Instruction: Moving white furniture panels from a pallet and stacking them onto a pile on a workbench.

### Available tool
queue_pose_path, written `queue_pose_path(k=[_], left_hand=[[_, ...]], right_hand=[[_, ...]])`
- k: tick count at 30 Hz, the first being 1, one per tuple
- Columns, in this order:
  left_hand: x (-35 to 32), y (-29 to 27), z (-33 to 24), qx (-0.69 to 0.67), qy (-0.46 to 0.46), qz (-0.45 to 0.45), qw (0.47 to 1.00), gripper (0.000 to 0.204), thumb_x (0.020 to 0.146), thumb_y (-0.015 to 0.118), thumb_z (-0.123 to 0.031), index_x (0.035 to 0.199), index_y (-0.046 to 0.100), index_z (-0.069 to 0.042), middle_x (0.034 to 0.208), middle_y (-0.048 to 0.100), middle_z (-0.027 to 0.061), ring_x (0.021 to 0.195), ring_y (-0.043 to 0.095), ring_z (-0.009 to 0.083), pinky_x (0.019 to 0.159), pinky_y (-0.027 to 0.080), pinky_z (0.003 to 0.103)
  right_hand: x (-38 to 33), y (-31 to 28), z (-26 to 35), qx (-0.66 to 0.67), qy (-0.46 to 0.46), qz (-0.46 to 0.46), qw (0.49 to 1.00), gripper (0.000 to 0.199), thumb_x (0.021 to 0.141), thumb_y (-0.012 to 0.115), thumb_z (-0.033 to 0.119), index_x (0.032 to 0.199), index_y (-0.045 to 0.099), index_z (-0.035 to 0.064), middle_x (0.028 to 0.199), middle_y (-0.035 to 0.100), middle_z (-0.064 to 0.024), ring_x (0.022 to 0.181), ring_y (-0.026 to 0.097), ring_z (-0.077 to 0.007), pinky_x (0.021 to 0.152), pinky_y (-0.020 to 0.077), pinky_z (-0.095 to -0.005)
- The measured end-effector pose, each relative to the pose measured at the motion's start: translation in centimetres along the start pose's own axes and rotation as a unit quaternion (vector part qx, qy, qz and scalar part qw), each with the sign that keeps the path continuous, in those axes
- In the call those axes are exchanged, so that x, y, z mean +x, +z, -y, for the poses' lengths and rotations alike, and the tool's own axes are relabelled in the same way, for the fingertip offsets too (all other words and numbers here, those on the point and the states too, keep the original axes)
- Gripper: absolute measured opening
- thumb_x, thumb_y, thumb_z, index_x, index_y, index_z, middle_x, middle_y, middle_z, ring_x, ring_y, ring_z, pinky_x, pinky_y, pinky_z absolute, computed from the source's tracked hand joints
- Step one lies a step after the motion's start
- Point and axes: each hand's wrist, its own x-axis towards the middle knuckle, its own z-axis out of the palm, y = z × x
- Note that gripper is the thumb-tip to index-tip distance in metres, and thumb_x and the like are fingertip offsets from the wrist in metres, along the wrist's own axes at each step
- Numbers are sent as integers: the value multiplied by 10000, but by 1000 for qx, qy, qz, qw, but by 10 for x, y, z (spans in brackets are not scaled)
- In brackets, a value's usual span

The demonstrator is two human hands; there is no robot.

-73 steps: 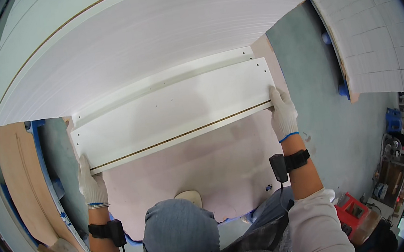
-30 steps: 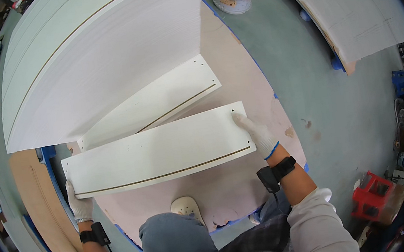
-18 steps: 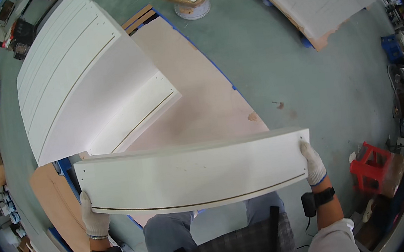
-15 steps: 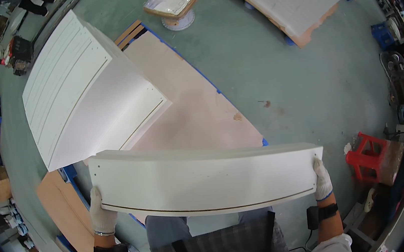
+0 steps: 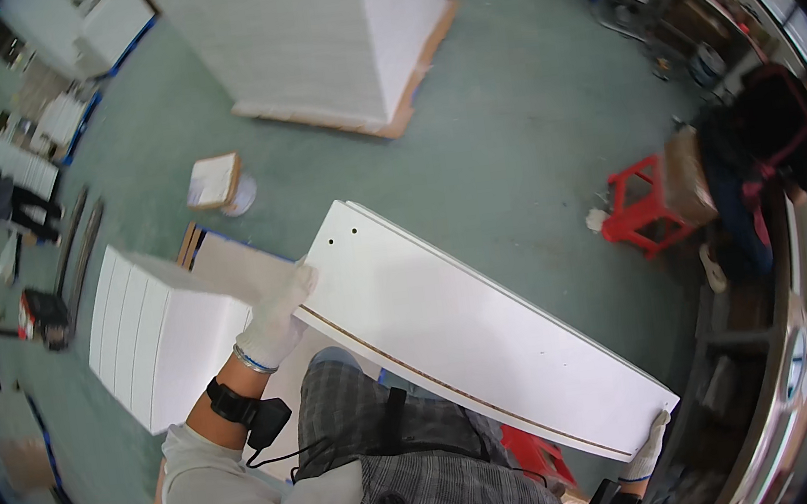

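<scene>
Moved: I've swung the white panel off the low stack, now slanting across my front.
Left hand: gloved, clamped on the upper end, steering.
Right hand: gloved, curled under the lower corner, bearing weight.
Nearby: red stool, another person.

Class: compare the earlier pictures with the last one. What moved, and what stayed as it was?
The white panel, first lying on the stack, was lifted off and swung away to the person's right. The left hand and right hand, both gloved, kept hold of its two ends. The stack stayed put.
</scene>
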Motion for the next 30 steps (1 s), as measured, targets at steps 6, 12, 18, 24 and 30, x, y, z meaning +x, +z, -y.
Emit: queue_pose_path(k=[6, 12, 18, 24, 30], left_hand=[[104, 156, 16, 88, -26, 219, 971, 456, 1064, 418, -346, 1375, 472, -17, 1327, 573, 85, 1224, 550, 202, 1072, 421, 367], [186, 331, 67, 51, -149, 372, 915, 411, 1077, 386, -309, 1332, 502, -9, 1283, 583, 90, 1223, 543, 196, 1072, 408, 358], [252, 522, 138, 102, -218, 483, 842, 442, 1073, 421, -301, 1374, 488, 15, 1321, 577, 92, 1243, 534, 199, 1087, 397, 356], [277, 702, 190, 164, -247, 578, 760, 506, 1065, 420, -344, 1436, 440, -1, 1397, 539, 120, 1279, 525, 222, 1095, 405, 367], [238, 841, 253, 241, -281, 591, 717, 430, 1050, 512, -275, 1354, 547, 27, 1282, 626, 84, 1174, 592, 170, 1040, 453, 317]], right_hand=[[-97, -76, 14, 163, -98, -151, 970, 610, 1038, 459, 492, 1409, 474, 8, 1359, 568, -95, 1209, 565, -224, 1023, 479, -348], [-153, -106, 4, 214, -132, -445, 860, 513, 976, 631, 417, 1271, 586, 0, 1149, 665, -64, 1016, 652, -188, 857, 549, -327], [-143, -107, 36, 248, -140, -579, 764, 433, 969, 660, 331, 1272, 577, 34, 1107, 672, -67, 999, 652, -200, 855, 560, -345], [-120, -116, 66, 271, -222, -610, 711, 417, 993, 594, 440, 1175, 535, 70, 1142, 607, -78, 1050, 611, -196, 889, 548, -365], [-118, -170, 74, 283, -260, -604, 698, 609, 1008, 528, 492, 1414, 437, 47, 1287, 581, -122, 1148, 605, -250, 949, 539, -388]])
